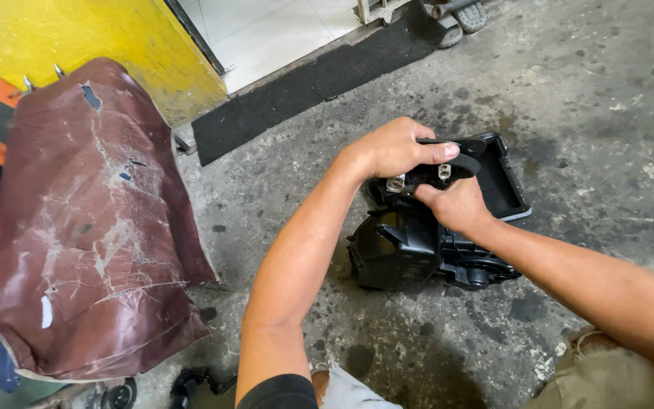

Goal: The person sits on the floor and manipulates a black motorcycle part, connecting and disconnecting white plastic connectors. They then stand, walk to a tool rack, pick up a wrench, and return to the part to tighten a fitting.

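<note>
- Two hands work on a black plastic housing (418,246) lying on the stained concrete floor (584,98).
- Head view: left hand (395,148) is closed over a black piece (459,148) on top; right hand (456,204) pinches beneath it.
- Judging by this, a part is being worked loose; a steady pull seems needed.

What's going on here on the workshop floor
A person crouches over a black plastic housing that sits on the stained concrete floor. The left hand grips a black part at its top, and the right hand holds the housing just below. A worn maroon seat cushion lies to the left.
</note>
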